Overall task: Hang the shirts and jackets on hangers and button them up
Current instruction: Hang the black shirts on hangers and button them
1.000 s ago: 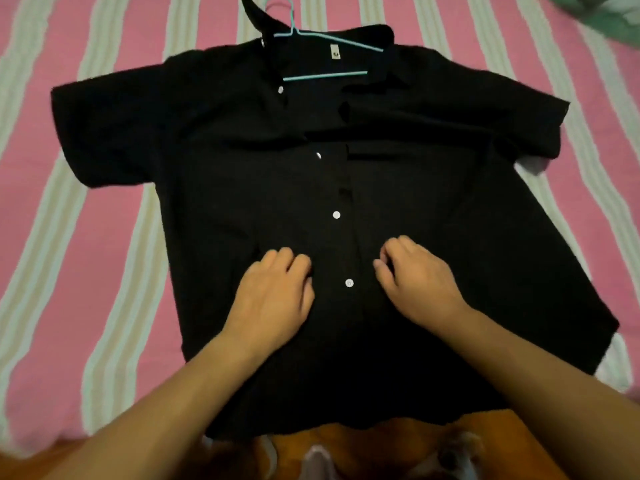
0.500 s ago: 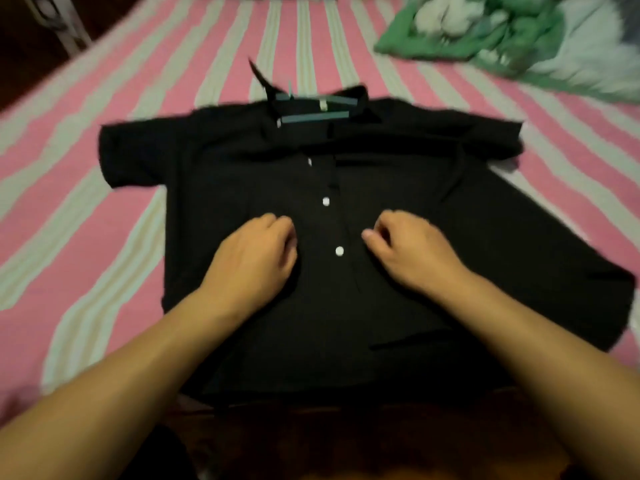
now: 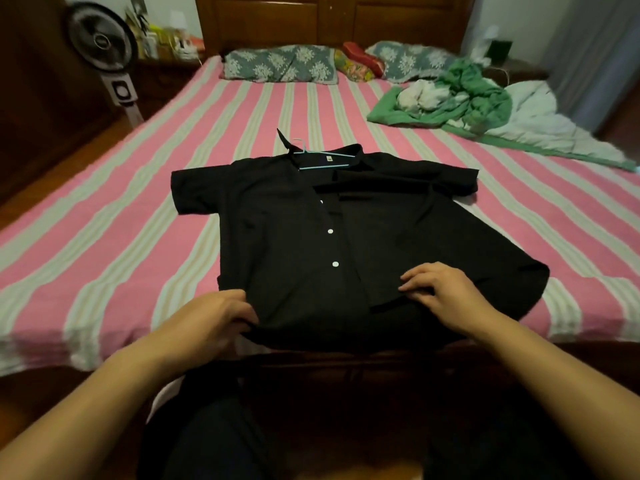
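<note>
A black short-sleeved shirt [image 3: 287,244] lies flat on the bed, collar away from me, with a light blue hanger [image 3: 325,160] inside its neck. Three white buttons [image 3: 335,264] show down the placket. The lower right front panel lies folded open near the hem. My left hand [image 3: 221,317] grips the shirt's bottom left hem at the bed's edge. My right hand [image 3: 440,289] rests on the lower right front, fingers curled and pinching the edge of the loose panel.
The bed has a pink and white striped sheet [image 3: 104,237]. A heap of green and white clothes [image 3: 460,98] lies at the far right, pillows [image 3: 280,65] at the headboard. A standing fan [image 3: 104,46] is left of the bed.
The view has pulled back and up from the shirt. Both hands slid from beside the lower button down to the hem, the left to the bottom left corner, the right onto the loose panel.
</note>
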Motion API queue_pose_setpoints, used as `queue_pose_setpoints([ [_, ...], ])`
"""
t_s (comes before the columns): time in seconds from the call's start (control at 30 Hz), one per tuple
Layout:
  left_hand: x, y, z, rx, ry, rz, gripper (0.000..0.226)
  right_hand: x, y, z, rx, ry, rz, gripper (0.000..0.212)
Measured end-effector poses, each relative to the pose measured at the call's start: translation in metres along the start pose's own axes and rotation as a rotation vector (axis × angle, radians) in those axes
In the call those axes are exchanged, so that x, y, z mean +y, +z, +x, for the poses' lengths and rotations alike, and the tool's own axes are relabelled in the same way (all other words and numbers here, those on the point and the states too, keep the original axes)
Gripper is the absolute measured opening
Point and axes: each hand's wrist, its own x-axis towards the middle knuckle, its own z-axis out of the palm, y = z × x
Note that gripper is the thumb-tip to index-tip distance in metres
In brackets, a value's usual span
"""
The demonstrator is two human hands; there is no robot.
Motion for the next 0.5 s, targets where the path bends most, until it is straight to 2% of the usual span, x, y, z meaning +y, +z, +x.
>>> queue_pose_setpoints([
  [0.07, 0.001, -0.011, -0.003, -0.215, -0.087, 0.030, 0.021, 0.001, 0.005, 0.002, 0.079, -0.037, -0.009, 0.018],
  [0.1, 0.005, -0.016, -0.002, -0.256, -0.118, 0.071, 0.021, 0.000, 0.005, 0.001, 0.089, -0.054, -0.013, 0.017],
  [0.17, 0.024, -0.022, 0.007, -0.166, -0.145, 0.062, 0.017, -0.006, 0.001, -0.010, 0.082, -0.115, -0.004, 0.015],
  [0.23, 0.050, -0.022, 0.027, 0.039, -0.162, -0.111, 0.012, -0.013, -0.010, -0.026, 0.008, -0.200, -0.027, 0.010],
  [0.3, 0.073, -0.019, 0.056, 0.146, -0.214, -0.194, 0.012, -0.019, -0.025, -0.031, -0.179, -0.220, -0.137, 0.029],
  [0.33, 0.081, -0.015, 0.073, 0.146, -0.252, -0.200, 0.015, -0.021, -0.030, -0.024, -0.231, -0.171, -0.170, 0.044],
  [0.4, 0.088, -0.004, 0.106, 0.080, -0.361, -0.210, 0.015, -0.037, -0.029, 0.003, -0.132, -0.032, -0.043, 0.060],
  [0.47, 0.091, 0.002, 0.135, -0.047, -0.464, -0.178, 0.017, -0.058, -0.016, 0.044, -0.008, 0.195, 0.109, 0.053],
  [0.5, 0.092, 0.004, 0.147, -0.116, -0.498, -0.143, 0.024, -0.066, -0.008, 0.065, -0.046, 0.324, 0.108, 0.047],
])
